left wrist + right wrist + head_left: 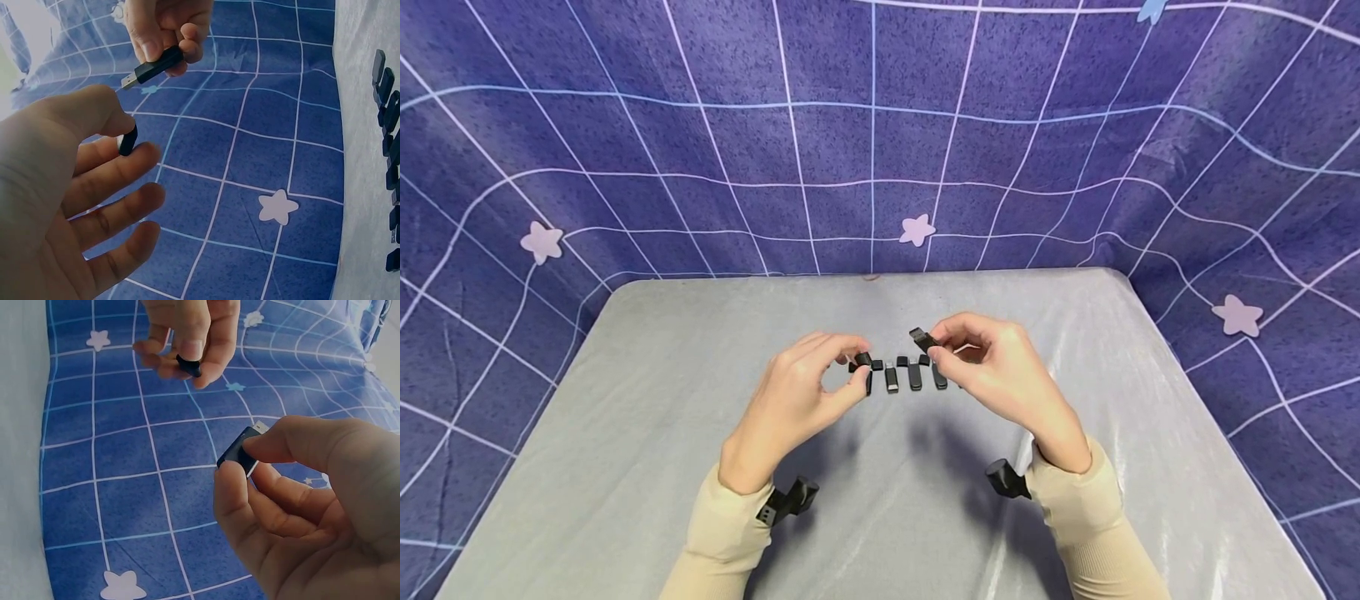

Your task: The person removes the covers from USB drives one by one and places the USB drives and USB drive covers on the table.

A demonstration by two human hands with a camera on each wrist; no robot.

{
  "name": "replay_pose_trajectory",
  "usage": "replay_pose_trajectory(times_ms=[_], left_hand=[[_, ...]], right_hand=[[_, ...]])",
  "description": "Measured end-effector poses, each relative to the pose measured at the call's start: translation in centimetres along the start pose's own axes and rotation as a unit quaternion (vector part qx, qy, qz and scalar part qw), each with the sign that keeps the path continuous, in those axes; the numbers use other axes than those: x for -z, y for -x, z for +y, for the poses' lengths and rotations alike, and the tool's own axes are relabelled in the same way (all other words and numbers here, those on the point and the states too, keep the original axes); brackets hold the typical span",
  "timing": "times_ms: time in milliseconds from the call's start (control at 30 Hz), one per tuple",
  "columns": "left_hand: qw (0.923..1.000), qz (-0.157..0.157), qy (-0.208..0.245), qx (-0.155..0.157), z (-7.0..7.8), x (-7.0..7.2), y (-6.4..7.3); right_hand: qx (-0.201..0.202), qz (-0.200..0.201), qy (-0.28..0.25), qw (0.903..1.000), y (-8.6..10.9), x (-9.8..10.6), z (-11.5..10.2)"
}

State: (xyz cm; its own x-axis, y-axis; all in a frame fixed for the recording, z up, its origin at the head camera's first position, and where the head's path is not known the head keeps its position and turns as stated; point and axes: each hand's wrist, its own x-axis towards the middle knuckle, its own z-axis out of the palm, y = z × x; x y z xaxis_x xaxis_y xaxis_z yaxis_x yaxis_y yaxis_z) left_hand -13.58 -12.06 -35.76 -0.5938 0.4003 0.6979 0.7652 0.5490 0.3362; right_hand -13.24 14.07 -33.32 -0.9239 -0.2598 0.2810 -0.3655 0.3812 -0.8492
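Between thumb and forefinger my left hand [805, 383] pinches a small black cap [128, 140]; its other fingers are spread. My right hand [1000, 367] holds a black USB stick [240, 450] between thumb and fingers, its metal plug [129, 80] bare. Cap and stick are apart, both held above the table. Below and between the hands, several black USB sticks [914, 375] lie in a row, with small black caps [902, 361] just behind them. Part of the row is hidden by my hands.
A grey cloth covers the table [700, 350]. Behind and beside it hangs a blue curtain [835, 142] with a grid pattern and pale stars [917, 230]. Each wrist carries a black camera, the left camera [790, 500] and the right camera [1006, 478].
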Motion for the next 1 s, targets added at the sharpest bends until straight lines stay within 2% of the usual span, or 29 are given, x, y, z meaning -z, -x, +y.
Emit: replay_pose_trajectory(times_ms=[200, 400, 667, 767, 1000], left_hand=[[1.0, -0.008, 0.003, 0.0, -0.1, 0.2, 0.2], [0.9998, -0.018, 0.002, -0.004, -0.2, 0.4, 0.4], [1.0, -0.008, 0.001, 0.0, -0.5, 0.8, 0.5], [0.9999, -0.013, -0.002, -0.003, -0.6, 1.0, 0.5], [0.9982, -0.042, -0.028, -0.034, -1.1, 1.5, 0.2]], right_hand=[[0.001, 0.002, -0.015, 0.9999, 0.1, -0.3, 0.0], [-0.015, -0.01, -0.016, 0.9997, 0.2, -0.8, 0.0], [-0.006, -0.016, -0.004, 0.9999, -0.3, -1.6, -0.3], [-0.007, -0.02, -0.003, 0.9998, -0.4, -1.9, -0.1], [-0.03, -0.047, -0.045, 0.9974, -0.4, -3.0, 1.2]])
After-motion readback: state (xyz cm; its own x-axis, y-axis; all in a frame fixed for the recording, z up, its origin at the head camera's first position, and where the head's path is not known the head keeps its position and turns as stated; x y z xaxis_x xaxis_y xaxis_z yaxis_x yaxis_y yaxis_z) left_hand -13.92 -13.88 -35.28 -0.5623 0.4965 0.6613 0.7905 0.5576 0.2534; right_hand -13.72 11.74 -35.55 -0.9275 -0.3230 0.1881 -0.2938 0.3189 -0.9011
